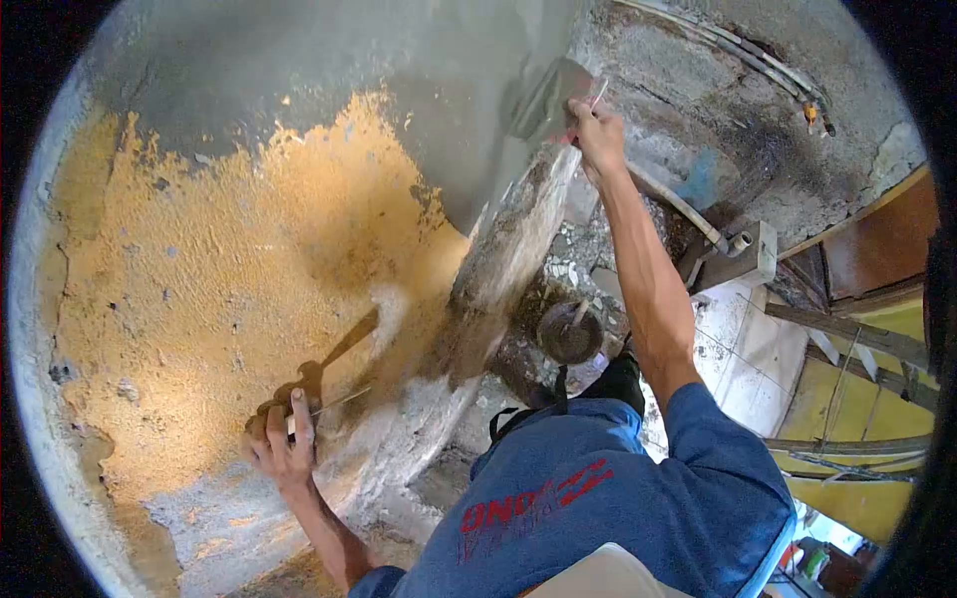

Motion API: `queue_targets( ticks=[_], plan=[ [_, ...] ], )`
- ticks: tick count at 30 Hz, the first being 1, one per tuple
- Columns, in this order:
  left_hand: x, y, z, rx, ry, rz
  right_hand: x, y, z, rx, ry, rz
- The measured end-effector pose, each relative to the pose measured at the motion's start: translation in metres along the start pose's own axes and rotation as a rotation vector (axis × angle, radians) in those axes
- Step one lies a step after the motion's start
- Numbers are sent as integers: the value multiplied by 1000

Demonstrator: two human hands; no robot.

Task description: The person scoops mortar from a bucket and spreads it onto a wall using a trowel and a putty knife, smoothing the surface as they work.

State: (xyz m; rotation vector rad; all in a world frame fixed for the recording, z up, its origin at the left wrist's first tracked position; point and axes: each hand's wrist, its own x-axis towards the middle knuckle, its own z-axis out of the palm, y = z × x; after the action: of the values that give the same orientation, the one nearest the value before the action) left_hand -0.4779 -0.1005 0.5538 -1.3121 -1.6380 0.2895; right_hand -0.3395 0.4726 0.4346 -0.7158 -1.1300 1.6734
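Note:
My right hand [600, 138] grips a plastering trowel [548, 98], its flat face at the wet grey plaster [449, 100] near the wall's corner. A bit of red shows by the fingers; most of the handle is hidden. Lower left, my left hand [281, 448] is closed on a thin-bladed hand tool [344, 401] seen nearly edge-on, close to the wall. Its exact kind I cannot make out. A shadow of that hand and tool falls on the old orange-yellow wall surface [239, 289], which is rough and pitted below the smooth grey coat.
A round bucket [569, 334] with dark contents and a stick-like handle stands on the rubble-strewn floor by my feet. Pipes [683, 204] jut from the right wall, above a grey block [743, 254]. Wooden poles [847, 334] and white tiles [743, 339] lie to the right.

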Motion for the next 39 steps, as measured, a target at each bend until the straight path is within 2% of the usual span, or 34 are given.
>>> queue_targets(
  ticks=[2,4,5,8,10,12,14,16,18,20,21,23,24,27,28,31,32,35,37,38,39],
  plan=[
    [4,0,0,14,-10,-35,38,13,1,-285,124,-214],
    [2,1,0,60,-57,-44,76,33,17,-440,134,-264],
    [6,0,2,62,-57,-39,71,35,39,-541,193,-389],
    [-6,2,10,75,-35,-95,13,29,113,-645,216,-434],
    [-7,6,12,76,-25,-110,-64,-6,116,-607,-47,-392],
    [-12,0,16,97,-6,-97,-120,-31,98,-558,-178,-537],
    [-6,-4,6,99,-60,-80,-121,-12,58,-478,-171,-512],
    [1,-8,0,102,-117,-86,-95,-7,18,-499,-11,-538],
    [12,-20,4,201,15,43,-34,18,-18,-248,40,-326],
    [50,-21,-12,215,-18,24,1,-5,-33,-314,97,-317],
    [69,-22,-17,223,-38,9,34,7,-39,-301,86,-312],
    [84,-28,-8,194,-91,-15,99,56,-44,-393,-8,-450],
    [87,-30,-4,154,-131,-45,111,61,-35,-403,-8,-358],
    [85,-30,11,217,-95,-74,97,35,-7,-517,-57,-304],
    [91,-27,12,271,3,-33,94,37,8,-439,-46,-380],
    [99,-18,5,319,-41,-65,73,24,29,-424,-41,-295],
    [97,-20,2,250,-94,-94,63,17,39,-417,-57,-293],
    [98,-15,6,282,-35,-102,14,-11,59,-358,-90,-383],
    [92,-15,6,279,-92,-139,-19,-40,72,-334,-243,-231],
    [93,-17,8,293,-73,-124,-33,-40,78,-337,-241,-232],
    [93,-17,10,308,-52,-112,-46,-41,84,-372,-241,-322]
  ],
)
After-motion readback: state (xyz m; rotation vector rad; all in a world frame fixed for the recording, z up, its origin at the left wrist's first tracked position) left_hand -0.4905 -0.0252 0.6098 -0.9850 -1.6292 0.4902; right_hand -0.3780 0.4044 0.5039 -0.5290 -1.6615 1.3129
